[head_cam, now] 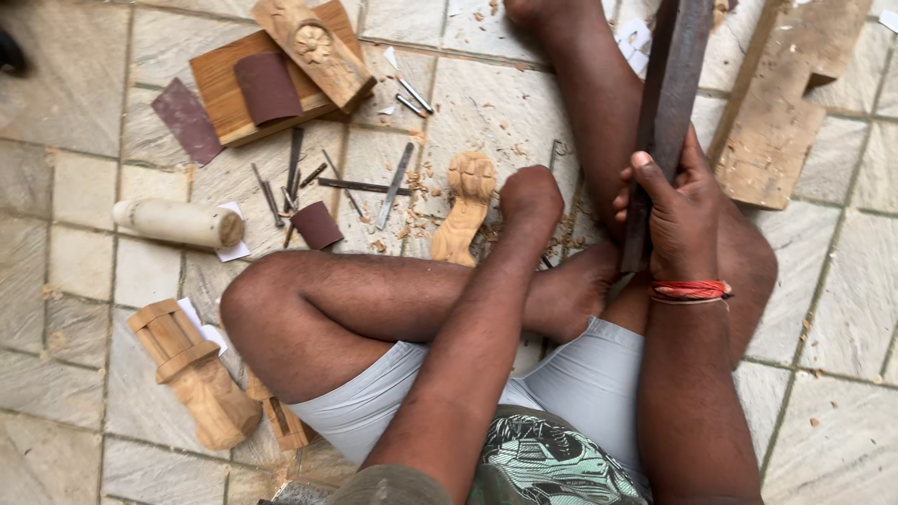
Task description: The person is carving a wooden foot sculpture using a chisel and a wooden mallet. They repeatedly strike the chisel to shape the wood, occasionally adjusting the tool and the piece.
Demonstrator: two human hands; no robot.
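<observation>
Patterned shirt [543, 463]: bottom centre of the frame, closest to the lens, green and black, above pale grey shorts [580, 383].
Wooden mallet [178, 223]: left of the frame, pale and cylindrical, lying flat on the stone tile floor [75, 281] beside a scrap of white paper.
Carved block [192, 369]: lower left, a light wooden piece with slots cut in it, just beside the person's bent knee.
Sandpaper [187, 120]: upper left, a dark reddish sheet on the tiles; a second sheet rests on the flat board [224, 93].
Flower carving [313, 47]: top of the frame left of centre, a wooden piece with a rosette, lying tilted across the board.
Chisels [318, 182]: centre left, several thin metal tools scattered on the floor among wood shavings.
Carved figure [465, 206]: centre, pale wood with a rounded patterned head, lying on the tiles just left of the left hand.
Left hand [530, 194]: centre, closed into a fist close beside the carved figure; whether it touches the figure, or grips anything, cannot be told.
Metal file [666, 122]: right of centre, long, dark and flat, running from the top edge down toward the foot.
Right hand [678, 210]: right of centre, fingers wrapped firmly around the file's lower part, a red thread band at the wrist.
Rough plank [786, 103]: upper right, notched, lying on the tiles.
</observation>
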